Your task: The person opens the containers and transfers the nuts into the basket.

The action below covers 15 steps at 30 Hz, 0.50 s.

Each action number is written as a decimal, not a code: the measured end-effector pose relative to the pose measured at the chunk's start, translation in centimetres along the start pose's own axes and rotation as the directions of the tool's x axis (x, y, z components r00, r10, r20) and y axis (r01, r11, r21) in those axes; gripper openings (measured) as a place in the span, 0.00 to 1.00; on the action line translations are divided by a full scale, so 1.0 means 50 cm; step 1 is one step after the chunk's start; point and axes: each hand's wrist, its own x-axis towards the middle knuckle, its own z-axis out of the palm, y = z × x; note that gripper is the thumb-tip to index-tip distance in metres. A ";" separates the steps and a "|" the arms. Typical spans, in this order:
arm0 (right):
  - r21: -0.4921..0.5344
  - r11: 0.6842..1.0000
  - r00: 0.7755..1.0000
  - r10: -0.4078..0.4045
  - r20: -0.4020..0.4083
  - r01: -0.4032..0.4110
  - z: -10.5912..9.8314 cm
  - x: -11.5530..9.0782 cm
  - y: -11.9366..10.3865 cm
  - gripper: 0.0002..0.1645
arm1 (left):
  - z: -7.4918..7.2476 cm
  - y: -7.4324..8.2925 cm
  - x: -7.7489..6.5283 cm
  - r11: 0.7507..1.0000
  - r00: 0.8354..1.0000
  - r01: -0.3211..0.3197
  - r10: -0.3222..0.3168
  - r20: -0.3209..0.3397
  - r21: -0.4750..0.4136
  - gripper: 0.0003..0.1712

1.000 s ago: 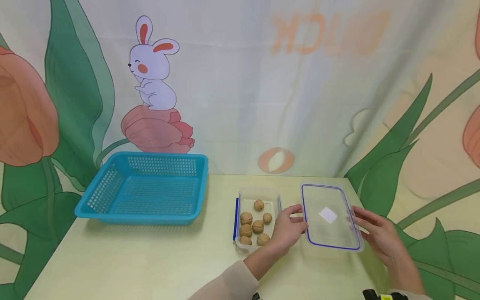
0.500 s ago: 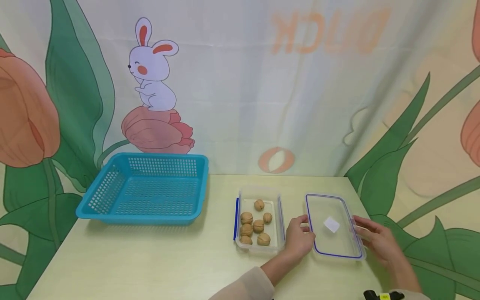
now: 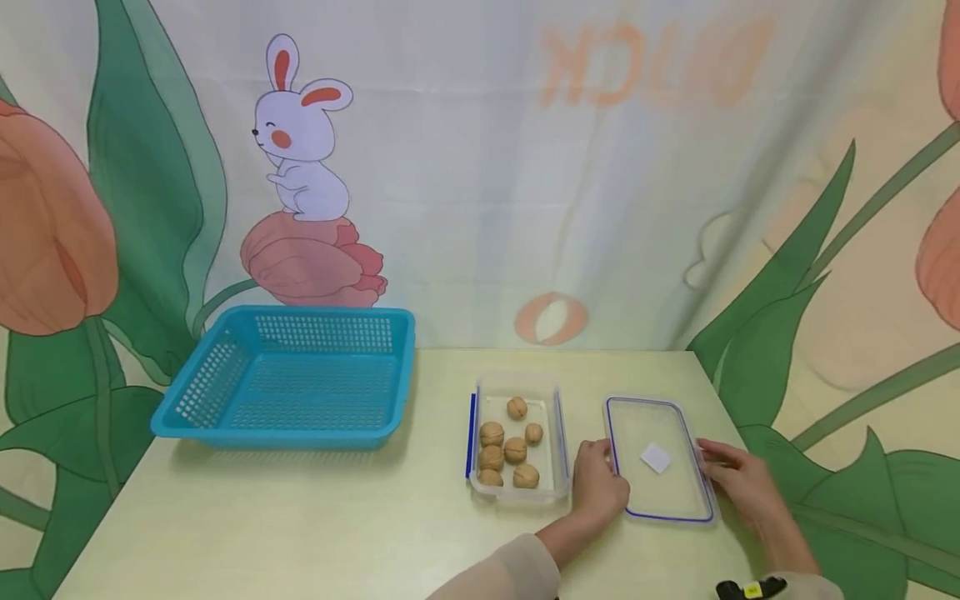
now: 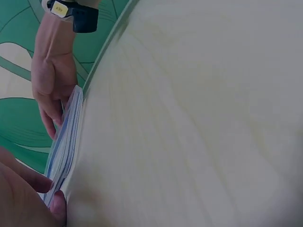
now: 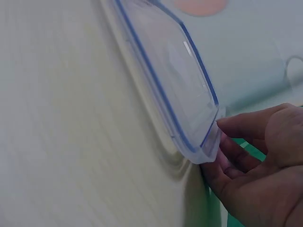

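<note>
A clear rectangular lid [image 3: 667, 493] with a blue seal and a small white label lies low over the right part of the table. My left hand [image 3: 600, 487] pinches its left edge between thumb and fingers, as the left wrist view also shows. At the opposite edge, my right hand [image 3: 750, 490] grips with the thumb above and fingers below; in the right wrist view a narrow shadow runs under the lid's rim [image 5: 191, 153]. Just left of the left hand stands an uncovered clear plastic box [image 3: 517, 494] with several walnuts [image 3: 515, 450] in it.
A blue plastic basket [image 3: 283, 435] with perforated walls and nothing in it stands at the back left of the pale table [image 3: 300, 517]. Behind the table hangs a printed curtain [image 3: 465, 183]. The table's right edge runs close beside the right hand.
Both hands have lowered the lid toward the table and brought it slightly nearer to me. The box, walnuts and basket stay in place.
</note>
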 end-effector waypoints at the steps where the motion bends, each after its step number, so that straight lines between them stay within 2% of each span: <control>1: -0.019 1.000 1.000 -0.004 -0.012 0.004 0.004 0.000 -0.003 0.31 | 0.001 -0.003 0.002 1.000 1.000 -0.019 0.019 -0.006 0.021 0.33; 3: -0.052 0.999 1.000 -0.014 -0.026 0.013 0.008 0.000 -0.006 0.30 | 0.004 -0.008 0.003 0.998 1.000 -0.029 0.029 -0.005 0.056 0.32; 6: -0.079 0.997 0.999 -0.023 -0.031 0.020 0.007 -0.002 -0.006 0.30 | -0.002 -0.005 0.003 0.997 0.999 -0.037 0.036 0.025 0.061 0.31; 11: -0.111 0.994 0.999 -0.025 -0.029 0.022 0.003 0.002 -0.011 0.30 | -0.018 0.009 0.005 0.999 0.997 -0.009 0.007 0.071 0.031 0.34; 15: -0.165 0.986 1.000 0.002 -0.030 -0.007 0.006 0.004 -0.025 0.29 | -0.023 0.013 0.008 1.000 0.996 0.018 -0.020 0.087 0.021 0.37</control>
